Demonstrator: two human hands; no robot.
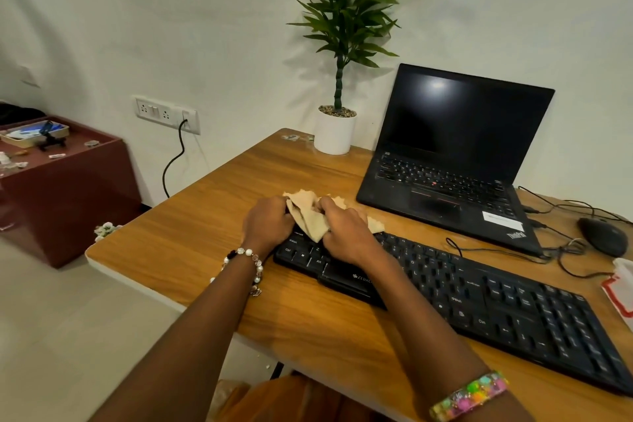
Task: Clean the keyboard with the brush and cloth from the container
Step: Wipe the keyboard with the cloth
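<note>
Both hands — left hand (pixel 269 219) and right hand (pixel 346 233) — each close their grip on a crumpled beige cloth (pixel 310 216) over the left end of the black keyboard (pixel 479 298), whose long axis runs diagonally across the tabletop (pixel 191 236), far-left to near-right.

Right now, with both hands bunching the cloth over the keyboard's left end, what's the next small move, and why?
Probably press the cloth flat and sweep it right along the keyboard. Both the left hand and right hand grip it crumpled over the left end, and the remaining keys lie uncovered.
</note>
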